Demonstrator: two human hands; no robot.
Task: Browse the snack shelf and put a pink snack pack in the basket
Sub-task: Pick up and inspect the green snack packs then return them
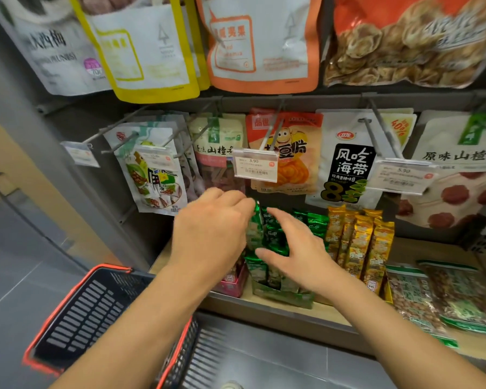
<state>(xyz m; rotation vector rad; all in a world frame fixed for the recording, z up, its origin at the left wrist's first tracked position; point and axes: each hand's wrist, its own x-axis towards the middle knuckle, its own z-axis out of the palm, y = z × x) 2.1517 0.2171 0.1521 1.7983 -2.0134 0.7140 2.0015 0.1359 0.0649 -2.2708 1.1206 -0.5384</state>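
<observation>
Item one, left hand [211, 231]: fingers curled onto the top edge of a green pack [254, 228] that stands higher than its neighbours. The thumb is hidden, so I take this as a pinch by judgement, probably to tip the pack aside while browsing. Item two, right hand [295, 248]: fingers spread and straight, holding nothing, laid against the green row [314, 223] just right of that pack, I think to keep the row from toppling. Item three, pink box [232, 284]: directly under the left wrist and mostly covered by it, at the shelf's front. It is my best candidate for the pink pack, though I cannot see its contents well. A hanging pack [216, 167] above the left hand also shows pink. Item four, basket [76, 313]: below the left forearm, mouth up, nothing pink visible inside. Item five, gold packs [359, 245]: upright, just right of the right hand. Clearances: a price tag [255, 165] juts out just above both hands, limiting any lift. The shelf lip [306, 313] runs beneath both wrists. Open room lies toward me and down-left to the basket.
</observation>
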